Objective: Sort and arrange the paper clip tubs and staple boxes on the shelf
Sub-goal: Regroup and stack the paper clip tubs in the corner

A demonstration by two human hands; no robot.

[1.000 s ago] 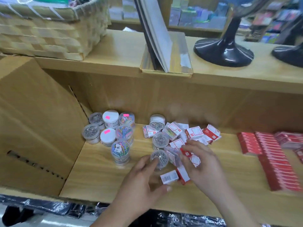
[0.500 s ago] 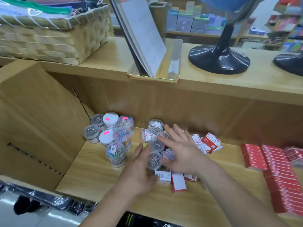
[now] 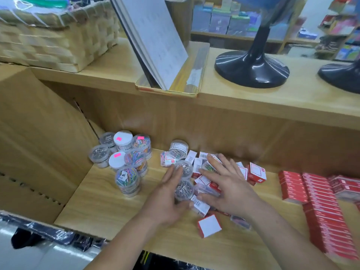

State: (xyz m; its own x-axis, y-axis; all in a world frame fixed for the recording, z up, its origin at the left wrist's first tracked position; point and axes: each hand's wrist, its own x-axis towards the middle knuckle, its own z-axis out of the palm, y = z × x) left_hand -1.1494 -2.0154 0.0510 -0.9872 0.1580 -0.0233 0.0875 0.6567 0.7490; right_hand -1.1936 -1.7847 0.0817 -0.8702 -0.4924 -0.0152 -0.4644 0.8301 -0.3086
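Wooden shelf (image 3: 109, 207) is where all the small things sit, and I am in the middle of the sorting step. On the left, near the side wall (image 3: 39, 143), a neat bunch of paper clip tubs (image 3: 126, 158) stands upright, some with silver clips and some with bright ones. In the middle is a messy pile of little red and white staple boxes (image 3: 256, 172), with tubs mixed in. My left hand (image 3: 165, 203) lies against the left side of two clear tubs of silver clips, the near tub (image 3: 184, 189) and the second tub (image 3: 184, 168) just behind it. Its fingers are stretched out and touch them, not wrapped round. My right hand (image 3: 228, 190) is spread flat on top of the pile, fingers wide, pinching nothing. A tilted tub (image 3: 178, 149) lies at the far side of the pile, and a lone box (image 3: 209, 226) sits near the front edge. Far to the right, long red boxes (image 3: 321, 207) lie in tidy rows. I think the step now is getting the tubs out of the box pile. Next I should close the left fingers round the near tub, lift it clear, and stand it beside the bunch on the left. The right hand should stop the boxes from sliding along with it.
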